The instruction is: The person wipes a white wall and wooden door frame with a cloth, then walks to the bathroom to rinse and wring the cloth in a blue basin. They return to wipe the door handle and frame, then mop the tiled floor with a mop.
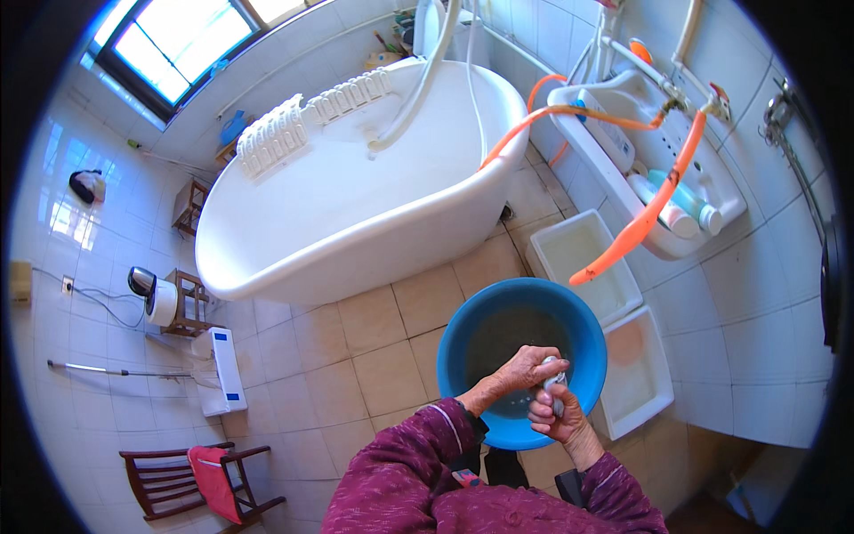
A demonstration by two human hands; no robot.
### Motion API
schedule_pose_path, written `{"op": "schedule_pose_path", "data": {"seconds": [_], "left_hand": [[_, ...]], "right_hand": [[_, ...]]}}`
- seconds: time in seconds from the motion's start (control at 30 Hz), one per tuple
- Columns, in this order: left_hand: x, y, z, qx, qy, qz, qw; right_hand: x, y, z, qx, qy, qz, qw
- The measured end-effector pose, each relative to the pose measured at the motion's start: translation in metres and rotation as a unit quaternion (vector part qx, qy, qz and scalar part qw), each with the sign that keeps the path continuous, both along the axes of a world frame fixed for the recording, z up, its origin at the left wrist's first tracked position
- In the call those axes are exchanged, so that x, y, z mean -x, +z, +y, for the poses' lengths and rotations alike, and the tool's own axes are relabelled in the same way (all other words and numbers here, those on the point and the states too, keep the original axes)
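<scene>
A wet, light-coloured cloth [556, 382] is bunched between my two hands over a round blue plastic basin [451, 354]. My left hand [527, 367] grips its upper end, and my right hand [559, 408] is closed around the lower end, nearer my body. Most of the cloth is hidden inside my fingers. Dark, murky water [510, 334] stands in the basin, with a few bubbles near my hands. The basin rests on the tiled floor in front of my feet.
Two white rectangular tubs [587, 263] hold water right of the basin. An orange hose [640, 230] hangs from the tap above them, beside a white sink [724, 180] with bottles. Ahead stands a white bathtub [347, 233]. A wooden chair [163, 484] is at the lower left.
</scene>
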State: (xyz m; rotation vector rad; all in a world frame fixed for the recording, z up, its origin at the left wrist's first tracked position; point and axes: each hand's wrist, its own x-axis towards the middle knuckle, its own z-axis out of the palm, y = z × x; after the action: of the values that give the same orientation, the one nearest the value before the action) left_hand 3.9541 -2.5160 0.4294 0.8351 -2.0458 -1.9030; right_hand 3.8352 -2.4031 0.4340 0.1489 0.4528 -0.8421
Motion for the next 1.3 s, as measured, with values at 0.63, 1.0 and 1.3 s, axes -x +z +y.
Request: {"op": "schedule_pose_path", "data": {"seconds": [0.63,1.0,1.3], "left_hand": [[0.009,-0.032,0.018,-0.037,0.058,-0.326,0.943],[-0.035,0.055,0.01,0.38,-0.066,0.087,0.919],[-0.049,0.102,-0.005,0.127,-0.061,0.26,0.955]], "right_hand": [[-0.011,-0.031,-0.018,0.219,0.19,0.858,0.425],[0.012,0.014,-0.01,0.004,0.023,-0.039,0.999],[-0.024,0.069,-0.019,0.132,0.119,-0.289,0.941]]}}
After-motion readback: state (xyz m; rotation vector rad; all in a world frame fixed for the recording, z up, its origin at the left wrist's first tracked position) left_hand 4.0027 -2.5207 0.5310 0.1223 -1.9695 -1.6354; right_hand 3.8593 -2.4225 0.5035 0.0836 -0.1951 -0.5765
